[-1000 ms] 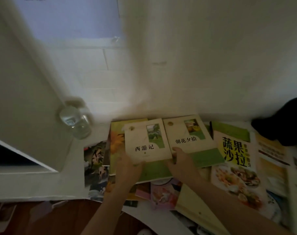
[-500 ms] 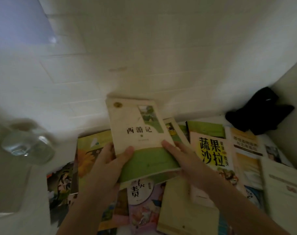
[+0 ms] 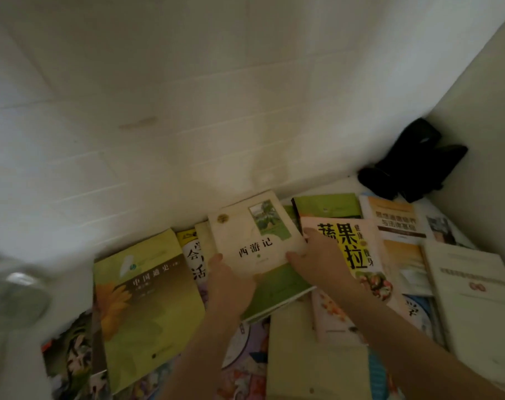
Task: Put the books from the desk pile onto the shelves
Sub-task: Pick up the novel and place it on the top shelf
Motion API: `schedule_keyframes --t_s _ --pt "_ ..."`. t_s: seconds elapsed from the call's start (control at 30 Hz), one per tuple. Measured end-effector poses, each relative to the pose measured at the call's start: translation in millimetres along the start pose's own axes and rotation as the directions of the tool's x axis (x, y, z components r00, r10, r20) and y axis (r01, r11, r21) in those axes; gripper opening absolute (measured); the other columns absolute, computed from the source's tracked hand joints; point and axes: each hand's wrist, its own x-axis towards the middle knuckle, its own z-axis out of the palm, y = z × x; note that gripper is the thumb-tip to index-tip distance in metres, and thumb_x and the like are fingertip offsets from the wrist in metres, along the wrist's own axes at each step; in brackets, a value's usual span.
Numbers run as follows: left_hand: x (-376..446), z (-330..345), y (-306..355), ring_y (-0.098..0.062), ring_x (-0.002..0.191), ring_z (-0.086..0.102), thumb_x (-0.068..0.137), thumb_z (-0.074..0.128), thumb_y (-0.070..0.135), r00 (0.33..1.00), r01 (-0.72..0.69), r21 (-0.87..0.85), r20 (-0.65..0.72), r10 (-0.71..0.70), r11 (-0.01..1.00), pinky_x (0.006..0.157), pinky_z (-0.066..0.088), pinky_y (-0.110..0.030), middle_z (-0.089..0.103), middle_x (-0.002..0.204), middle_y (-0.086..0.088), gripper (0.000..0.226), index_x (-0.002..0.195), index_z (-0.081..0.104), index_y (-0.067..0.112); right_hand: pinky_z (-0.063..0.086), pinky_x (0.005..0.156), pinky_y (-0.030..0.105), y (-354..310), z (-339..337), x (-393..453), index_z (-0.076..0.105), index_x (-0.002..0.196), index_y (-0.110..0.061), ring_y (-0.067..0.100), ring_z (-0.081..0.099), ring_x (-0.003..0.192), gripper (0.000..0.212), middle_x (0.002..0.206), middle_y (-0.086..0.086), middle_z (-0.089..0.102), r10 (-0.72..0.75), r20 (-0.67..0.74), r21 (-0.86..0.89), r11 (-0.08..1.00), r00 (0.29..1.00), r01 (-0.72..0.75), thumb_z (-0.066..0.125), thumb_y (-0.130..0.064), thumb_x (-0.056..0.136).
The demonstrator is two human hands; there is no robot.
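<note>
1. Hands on the same book, that is what we have: the left hand grips the cream-and-green book at its left side, thumb curled over the cover beside the printed title, the other fingers hidden under it.
2. We see the right hand pinching the book's right edge, thumb lying across the cover, fingers wrapped behind and out of sight.
3. We find the book tilted, its far end lifted toward the white tiled wall, its near green end low over the pile of books.
4. We cannot tell whether that near end touches the books below.
5. To the left we have the yellow sunflower book lying flat on the surface, just beside the left wrist.
6. To the right, the salad cookbook with bold yellow lettering lies partly under the right hand.
7. Further right we spot an orange-and-white book and a pale white book, both flat.
8. In the far right corner, a black object leans at the wall.
9. At the left edge, a blurred clear container.
</note>
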Motion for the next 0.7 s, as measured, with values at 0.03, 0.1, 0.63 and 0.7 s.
schedule_keyframes --t_s 0.03,0.1,0.63,0.7 --pt "4 -4 2 -0.026 0.112 0.058 0.074 0.082 0.013 0.997 0.078 -0.079 -0.012 -0.080 0.994 0.094 0.053 -0.047 0.057 0.126 -0.004 0.068 0.130 0.042 0.009 0.044 0.075 0.027 -4 0 1 0.055 0.117 -0.007 0.022 0.058 0.097 0.045 0.111 0.006 0.062 0.029 0.001 -0.014 0.999 1.000 -0.029 0.067 -0.039 0.087" --pt "5 -14 11 -0.032 0.101 0.064 0.075 0.081 0.013 0.968 0.247 -0.285 0.035 -0.247 0.926 0.087 0.055 -0.054 0.066 0.115 -0.011 0.046 0.113 0.057 0.006 0.046 0.070 0.028 -9 0 3 0.057 0.111 -0.007 0.020 0.057 0.090 0.046 0.108 0.007 0.064 0.109 0.057 0.044 0.993 0.992 -0.112 0.069 -0.043 0.085" --pt "-93 83 57 -0.025 0.105 0.063 0.085 0.072 0.023 0.975 -0.159 -0.086 0.140 0.170 0.984 0.083 0.058 -0.051 0.060 0.117 -0.001 0.042 0.119 0.046 0.021 0.040 0.083 0.027 97 -96 -74 0.046 0.129 -0.016 0.018 0.053 0.109 0.041 0.117 -0.003 0.052 0.165 -0.003 0.521 0.842 0.986 -0.140 0.062 -0.028 0.093" --pt "-80 108 45 -0.026 0.116 0.056 0.081 0.073 0.033 0.974 -0.210 0.107 0.113 0.198 0.972 0.093 0.053 -0.051 0.054 0.124 -0.002 0.047 0.119 0.046 0.025 0.041 0.084 0.024 120 -90 -70 0.045 0.128 -0.012 0.016 0.052 0.107 0.041 0.119 -0.002 0.053 0.187 0.003 0.516 0.841 0.982 -0.162 0.062 -0.022 0.093"
